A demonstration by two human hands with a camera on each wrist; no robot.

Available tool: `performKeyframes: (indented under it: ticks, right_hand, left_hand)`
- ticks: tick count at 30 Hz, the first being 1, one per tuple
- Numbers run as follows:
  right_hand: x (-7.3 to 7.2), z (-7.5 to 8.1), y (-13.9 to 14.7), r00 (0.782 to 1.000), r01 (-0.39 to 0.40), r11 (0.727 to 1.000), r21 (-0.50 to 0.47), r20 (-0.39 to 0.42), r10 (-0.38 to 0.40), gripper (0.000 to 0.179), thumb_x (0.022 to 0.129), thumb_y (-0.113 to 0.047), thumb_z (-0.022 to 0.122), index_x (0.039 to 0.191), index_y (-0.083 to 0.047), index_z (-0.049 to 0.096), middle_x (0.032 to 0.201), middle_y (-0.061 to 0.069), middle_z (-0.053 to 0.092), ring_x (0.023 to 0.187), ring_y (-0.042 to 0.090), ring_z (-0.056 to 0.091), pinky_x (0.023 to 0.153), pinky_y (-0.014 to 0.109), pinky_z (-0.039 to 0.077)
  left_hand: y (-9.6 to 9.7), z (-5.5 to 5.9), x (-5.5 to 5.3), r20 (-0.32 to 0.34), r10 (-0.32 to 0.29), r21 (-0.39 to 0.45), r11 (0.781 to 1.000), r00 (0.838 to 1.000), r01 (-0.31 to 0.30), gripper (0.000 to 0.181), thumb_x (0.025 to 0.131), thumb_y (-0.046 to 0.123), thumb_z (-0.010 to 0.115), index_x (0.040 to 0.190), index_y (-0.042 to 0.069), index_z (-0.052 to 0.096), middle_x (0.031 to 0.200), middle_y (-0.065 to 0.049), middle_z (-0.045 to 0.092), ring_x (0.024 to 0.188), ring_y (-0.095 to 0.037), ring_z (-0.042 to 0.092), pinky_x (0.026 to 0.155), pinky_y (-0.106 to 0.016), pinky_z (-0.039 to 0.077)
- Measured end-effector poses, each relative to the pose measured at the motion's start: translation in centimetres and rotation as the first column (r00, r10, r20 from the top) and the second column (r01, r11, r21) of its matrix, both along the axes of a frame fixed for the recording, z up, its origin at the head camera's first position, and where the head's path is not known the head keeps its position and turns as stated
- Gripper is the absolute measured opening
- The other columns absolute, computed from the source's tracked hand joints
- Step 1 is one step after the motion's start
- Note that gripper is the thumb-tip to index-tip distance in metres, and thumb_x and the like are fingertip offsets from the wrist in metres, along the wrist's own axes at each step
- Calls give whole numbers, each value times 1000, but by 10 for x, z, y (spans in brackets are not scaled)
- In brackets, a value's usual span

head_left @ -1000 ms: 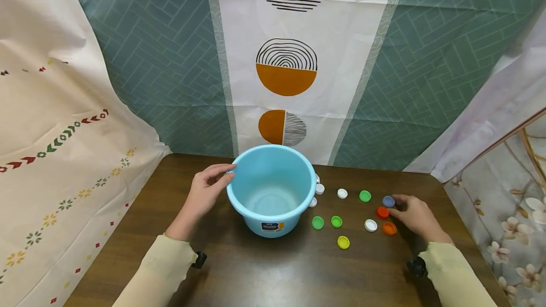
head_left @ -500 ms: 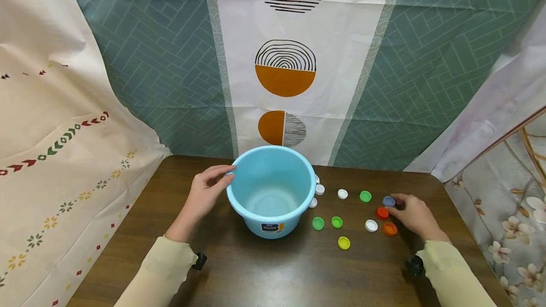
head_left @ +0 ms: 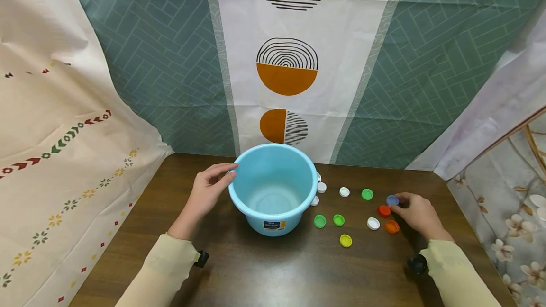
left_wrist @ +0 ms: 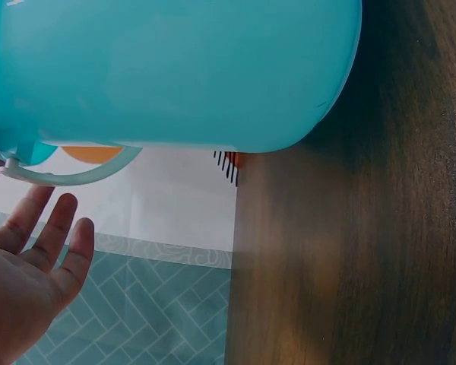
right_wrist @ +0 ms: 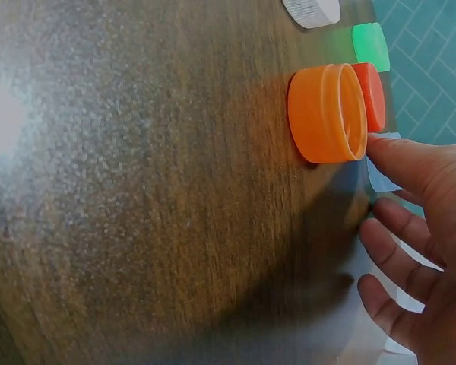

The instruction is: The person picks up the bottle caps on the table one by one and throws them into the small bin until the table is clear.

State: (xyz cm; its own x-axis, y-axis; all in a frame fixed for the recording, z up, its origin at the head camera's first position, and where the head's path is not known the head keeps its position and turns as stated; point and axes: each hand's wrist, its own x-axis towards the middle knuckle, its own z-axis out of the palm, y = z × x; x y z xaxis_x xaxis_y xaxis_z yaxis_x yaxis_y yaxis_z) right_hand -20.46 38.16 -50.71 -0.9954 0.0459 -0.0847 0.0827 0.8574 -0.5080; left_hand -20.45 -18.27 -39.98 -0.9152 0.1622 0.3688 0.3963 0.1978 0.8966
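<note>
A light-blue bucket [head_left: 273, 226] stands upright on the table. At its left rim is my left hand [head_left: 209, 186], thumb and index fingertip pinching the edge. In the left wrist view the other fingers [left_wrist: 57, 228] spread loosely below the bucket's handle [left_wrist: 83, 179], and the thumb is hidden. Over on the right, my right hand [head_left: 420, 214] pinches a blue bottle cap [head_left: 392, 200] between thumb and index finger. A red cap [head_left: 384, 211] lies right by the thumb, and an orange cap [head_left: 392, 226] sits closer to me. In the right wrist view the index finger is mostly hidden.
Between bucket and right hand lie green caps [head_left: 367, 194], a yellow cap [head_left: 346, 240] and white caps [head_left: 373, 223]. Two more white caps [head_left: 322, 187] sit close against the bucket's right side. A patterned cloth [head_left: 286, 27] hangs behind the wooden table [head_left: 298, 274].
The right thumb has moved up from beside the red cap to the blue cap, which has shifted slightly right. The left hand and bucket have stayed put.
</note>
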Motion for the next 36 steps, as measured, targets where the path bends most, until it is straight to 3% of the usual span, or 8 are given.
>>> performKeyframes:
  ticks: [12, 19, 36]
  right_hand:
    - [3, 13, 7, 987, 3, 999, -53, -163, -11, 50, 86, -32, 77, 116, 6, 63, 103, 22, 68, 88, 33, 64, 73, 45, 56]
    - [3, 27, 3, 969, -12, 999, -45, -248, 0, 53, 85, -41, 76, 115, 2, 67, 102, 18, 70, 86, 29, 64, 68, 32, 54]
    - [1, 63, -31, 947, -11, 998, -68, -321, -11, 48, 82, -43, 78, 108, -4, 71, 87, 7, 69, 78, 23, 59, 59, 23, 50]
  left_hand:
    - [0, 1, 1, 8, 16, -14, 1000, 1000, -16, 29, 94, 6, 65, 120, -6, 66, 121, -21, 62, 104, -22, 60, 78, -25, 53]
    - [1, 1, 3, 16, 21, -17, 1000, 1000, -21, 29, 94, 7, 65, 120, -5, 67, 120, -20, 63, 105, -24, 59, 78, -26, 53]
    - [-1, -2, 2, 15, 18, -14, 1000, 1000, -18, 29, 94, 7, 66, 121, -5, 66, 121, -20, 62, 104, -22, 59, 77, -26, 53]
